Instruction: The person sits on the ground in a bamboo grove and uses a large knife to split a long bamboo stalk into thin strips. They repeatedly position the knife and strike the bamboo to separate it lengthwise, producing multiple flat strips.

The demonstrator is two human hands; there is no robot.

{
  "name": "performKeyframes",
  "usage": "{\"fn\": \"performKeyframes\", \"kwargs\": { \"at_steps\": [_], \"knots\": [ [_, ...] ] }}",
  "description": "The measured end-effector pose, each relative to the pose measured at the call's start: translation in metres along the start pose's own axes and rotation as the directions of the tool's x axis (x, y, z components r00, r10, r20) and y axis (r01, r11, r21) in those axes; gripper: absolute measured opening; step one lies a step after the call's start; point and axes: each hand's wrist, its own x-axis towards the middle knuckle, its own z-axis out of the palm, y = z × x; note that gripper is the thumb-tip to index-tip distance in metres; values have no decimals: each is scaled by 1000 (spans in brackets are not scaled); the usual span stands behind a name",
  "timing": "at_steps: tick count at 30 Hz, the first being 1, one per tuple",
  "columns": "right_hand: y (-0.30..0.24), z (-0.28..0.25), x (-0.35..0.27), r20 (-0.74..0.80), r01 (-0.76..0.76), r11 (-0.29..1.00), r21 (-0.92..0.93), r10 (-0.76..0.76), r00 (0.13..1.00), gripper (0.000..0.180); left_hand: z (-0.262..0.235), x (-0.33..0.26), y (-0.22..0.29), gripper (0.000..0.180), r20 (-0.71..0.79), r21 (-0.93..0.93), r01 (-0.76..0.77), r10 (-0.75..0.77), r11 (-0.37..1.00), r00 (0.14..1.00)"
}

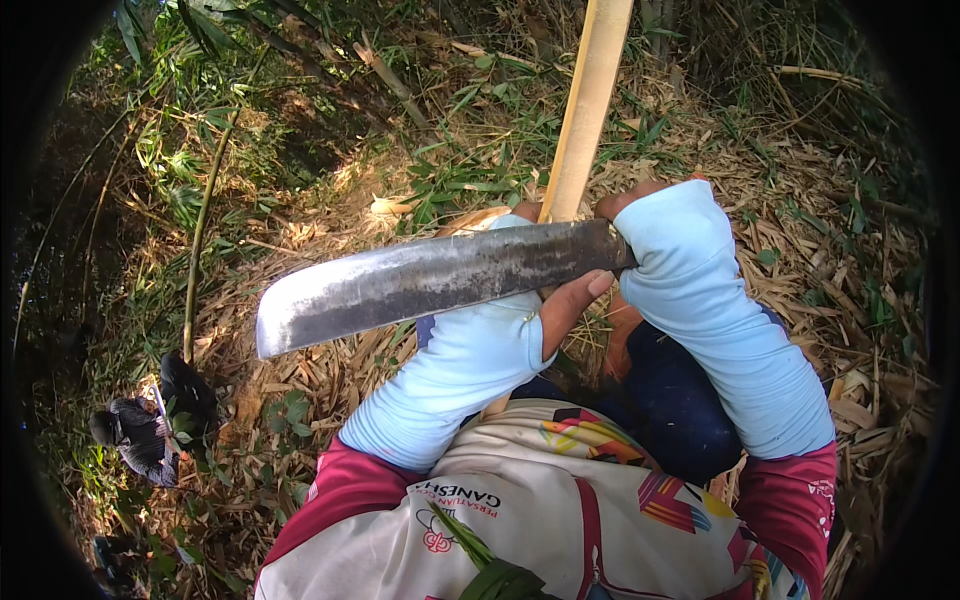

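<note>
A wide machete (430, 283) with a worn, dark-streaked blade lies across the view, its broad tip toward the left. My right hand (632, 197) is closed at its handle end, which is largely hidden behind the light blue sleeve. Behind the blade, a pale split bamboo strip (587, 105) runs upward and away from me. My left hand (573, 306) grips this strip, with the thumb on the near side and fingertips showing beyond the blade. The blade crosses the strip just above that thumb; whether it touches the strip, I cannot tell.
Dry leaves and bamboo litter (300, 400) cover the ground, with green shoots among them. A thin bamboo stem (205, 230) rises at left. At the lower left, a person in dark clothing (150, 440) has a long pale piece. My bare foot (622, 335) is below my hands.
</note>
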Motion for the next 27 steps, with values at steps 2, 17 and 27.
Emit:
{"fn": "performKeyframes", "kwargs": {
  "at_steps": [2,17,27],
  "knots": [
    [0,0,0,-15,-9,1000,-15,9,1000,24,-1,2,-2,34,38,56,-63,61,996,997],
    [42,17,23,-172,-195,980,-38,185,967,19,25,32,-29,38,-17,-43,119,-120,992,993],
    [18,21,15,52,-207,978,-27,209,977,14,-5,35,-26,56,117,81,361,-368,929,922]
  ]
}}
